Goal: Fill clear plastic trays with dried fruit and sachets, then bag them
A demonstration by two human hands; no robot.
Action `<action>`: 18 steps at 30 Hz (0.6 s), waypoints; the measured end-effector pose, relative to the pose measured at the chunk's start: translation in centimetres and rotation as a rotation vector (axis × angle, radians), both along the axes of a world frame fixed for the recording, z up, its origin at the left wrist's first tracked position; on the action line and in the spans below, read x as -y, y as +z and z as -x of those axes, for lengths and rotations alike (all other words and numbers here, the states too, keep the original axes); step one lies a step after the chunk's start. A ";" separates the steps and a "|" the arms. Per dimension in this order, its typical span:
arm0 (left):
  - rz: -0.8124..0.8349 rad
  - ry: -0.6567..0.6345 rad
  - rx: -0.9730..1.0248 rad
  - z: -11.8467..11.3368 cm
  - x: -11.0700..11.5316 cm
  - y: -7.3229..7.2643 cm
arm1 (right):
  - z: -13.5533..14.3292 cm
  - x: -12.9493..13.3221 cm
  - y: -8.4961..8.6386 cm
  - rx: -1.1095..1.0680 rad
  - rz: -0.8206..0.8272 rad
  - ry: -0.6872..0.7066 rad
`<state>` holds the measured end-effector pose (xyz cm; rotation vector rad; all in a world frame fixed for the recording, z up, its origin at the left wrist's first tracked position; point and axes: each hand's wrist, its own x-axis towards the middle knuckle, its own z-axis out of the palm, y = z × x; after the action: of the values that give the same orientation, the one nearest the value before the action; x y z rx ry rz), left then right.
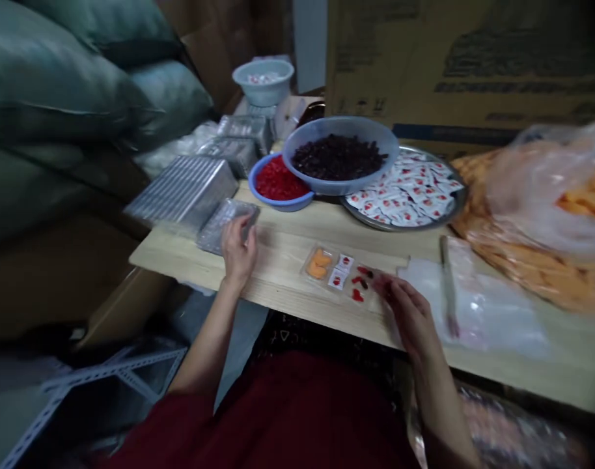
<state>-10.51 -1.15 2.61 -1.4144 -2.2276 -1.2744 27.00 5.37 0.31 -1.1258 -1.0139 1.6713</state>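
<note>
Right hand (pixel 412 316): its fingers are bunching close together at the right end of the clear tray (pixel 349 286); whether they are holding a piece, I cannot tell.
Left hand (pixel 237 254): its fingers are curving loosely, thumb standing apart, over a clear plastic pack (pixel 214 231); whether they are gripping it, I cannot tell.
Tray step: the hands seem to be filling this thin, glossy tray, lying just left of the right fingertips; the next move seems to call for a light pinch and a steady tray.
Tray contents: nearest the right fingers, small red and dark pieces (pixel 358 295) are lying scattered; farther left, two flat printed sachets (pixel 341 271), then smooth, rounded orange pieces (pixel 319 263).
Bowls: beyond both hands' fingers, a blue bowl (pixel 288 205) is holding glossy red pieces, and a wider bowl (pixel 341 187) dark, stubby ones.
Metal platter (pixel 394 228): beyond the right fingers, it is carrying heaped sachets.
Tray stack (pixel 180 189): beyond and left of the left fingers, ridged clear plastic is shining.
</note>
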 end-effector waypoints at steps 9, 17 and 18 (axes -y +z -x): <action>0.494 0.102 0.187 8.9 0.1 -0.7 | 1.6 1.2 -2.2 0.215 -0.146 -0.151; 0.550 0.154 0.272 10.6 -0.9 -2.7 | -0.1 1.6 -5.5 0.394 -0.231 -0.307; 0.551 0.159 0.270 10.7 -0.9 -2.7 | -0.3 1.6 -5.9 0.408 -0.234 -0.305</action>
<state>-21.22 -0.23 -0.12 -1.2332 -2.9724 -0.8763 27.30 3.77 -5.62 -1.4131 -1.1842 1.0746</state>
